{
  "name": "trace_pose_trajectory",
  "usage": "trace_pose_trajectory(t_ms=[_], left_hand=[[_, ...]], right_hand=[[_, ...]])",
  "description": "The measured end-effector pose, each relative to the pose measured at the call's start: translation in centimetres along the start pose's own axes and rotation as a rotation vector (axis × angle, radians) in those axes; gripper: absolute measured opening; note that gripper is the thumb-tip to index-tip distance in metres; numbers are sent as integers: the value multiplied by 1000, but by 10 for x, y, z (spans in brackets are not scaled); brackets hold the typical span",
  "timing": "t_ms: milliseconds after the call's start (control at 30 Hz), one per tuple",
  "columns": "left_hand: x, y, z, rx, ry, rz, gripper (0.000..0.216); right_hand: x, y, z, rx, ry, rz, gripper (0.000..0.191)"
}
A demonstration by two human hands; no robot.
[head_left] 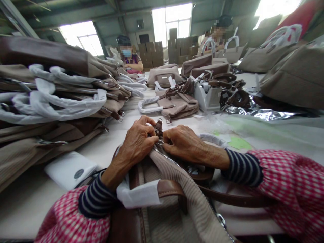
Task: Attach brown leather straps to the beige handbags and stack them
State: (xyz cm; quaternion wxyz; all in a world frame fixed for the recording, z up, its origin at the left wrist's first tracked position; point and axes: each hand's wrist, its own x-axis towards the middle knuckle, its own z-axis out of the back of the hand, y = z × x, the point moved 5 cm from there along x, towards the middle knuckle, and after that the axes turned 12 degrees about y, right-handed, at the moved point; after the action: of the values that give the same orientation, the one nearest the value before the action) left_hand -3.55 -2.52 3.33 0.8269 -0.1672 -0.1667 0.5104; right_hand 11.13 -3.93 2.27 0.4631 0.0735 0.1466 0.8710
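Note:
A beige ribbed handbag (174, 173) with brown trim lies in front of me, its metal zipper running along the top. My left hand (138, 141) pinches the brown tab (158, 125) at the bag's far end, where a metal ring stands up. Close against it, my right hand (183, 143) has its fingers curled at the same end, beside a metal clasp (160, 142); what exactly these fingers grip is hidden. White paper wraps the bag's handle (141, 195) on the near side. A brown strap (235, 198) passes below my right forearm.
Stacked handbags (53, 87) with wrapped handles rise at the left. A white packet (72, 170) lies below them. Ahead are a smaller bag (178, 104), a white plastic holder (207, 96) and piled brown straps (235, 89). Two people work across the table.

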Motion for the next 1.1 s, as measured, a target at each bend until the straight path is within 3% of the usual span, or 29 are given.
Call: trace_pose_trajectory(t_ms=[200, 433, 600, 733, 967, 1100], left_hand=[[2, 2, -3, 3, 5, -21, 18], [-1, -2, -3, 67, 48, -146, 25], [-1, -1, 1, 69, 47, -118, 15], [-7, -2, 1, 200, 89, -99, 23], [-2, -11, 1, 536, 301, -62, 34], [10, -12, 2, 564, 395, 2, 29]], right_hand=[[5, 2, -2, 36, -24, 1, 17], [16, 4, -12, 106, -54, 2, 17], [14, 2, -13, 168, -49, 50, 15], [12, 3, -13, 233, -60, 111, 20], [14, 0, -16, 133, -50, 73, 18], [14, 0, -14, 78, -33, 52, 21]])
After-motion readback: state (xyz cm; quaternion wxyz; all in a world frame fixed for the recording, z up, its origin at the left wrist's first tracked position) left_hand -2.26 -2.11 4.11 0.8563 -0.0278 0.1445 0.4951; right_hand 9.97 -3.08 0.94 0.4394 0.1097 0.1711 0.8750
